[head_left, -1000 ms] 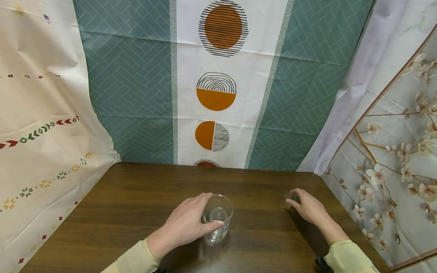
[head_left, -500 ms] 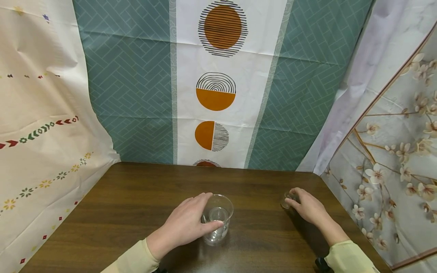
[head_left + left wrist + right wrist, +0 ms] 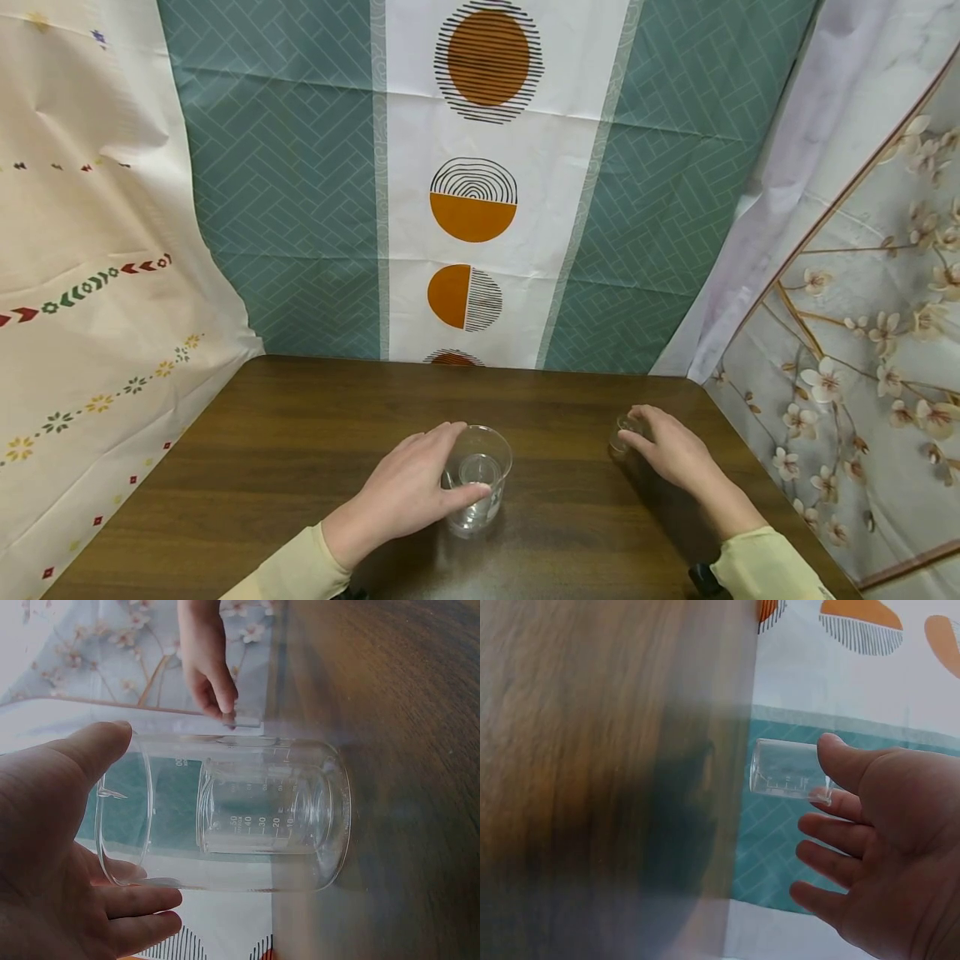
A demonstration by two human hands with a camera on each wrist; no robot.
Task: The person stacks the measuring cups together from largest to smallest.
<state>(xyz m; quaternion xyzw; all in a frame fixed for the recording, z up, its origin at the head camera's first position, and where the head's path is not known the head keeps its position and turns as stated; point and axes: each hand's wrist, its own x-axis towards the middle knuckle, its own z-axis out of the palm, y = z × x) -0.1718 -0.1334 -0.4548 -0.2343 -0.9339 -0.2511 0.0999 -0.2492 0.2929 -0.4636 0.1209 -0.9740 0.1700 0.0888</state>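
Note:
A large clear glass beaker [image 3: 495, 487] stands upright on the table. My left hand [image 3: 408, 492] holds it near the rim, thumb on one side and fingers on the other. Nested inside is a smaller beaker [image 3: 255, 825] with white graduation marks. Over on the right, my right hand [image 3: 675, 450] pinches a still smaller glass beaker [image 3: 787, 769] by its rim between thumb and index finger. Its other fingers are held apart from the glass. In the right wrist view, this little beaker appears slightly above the tabletop.
The brown wooden table [image 3: 315, 433] reaches back to a teal and white patterned cloth [image 3: 315, 250]. A cream cloth [image 3: 112, 358] hangs along the left side and a floral cloth [image 3: 832, 392] along the right. Bare tabletop lies between the two hands.
My right hand has moved slightly left and away from me, bringing the smallest beaker with it. The left hand and the large beaker stay in place.

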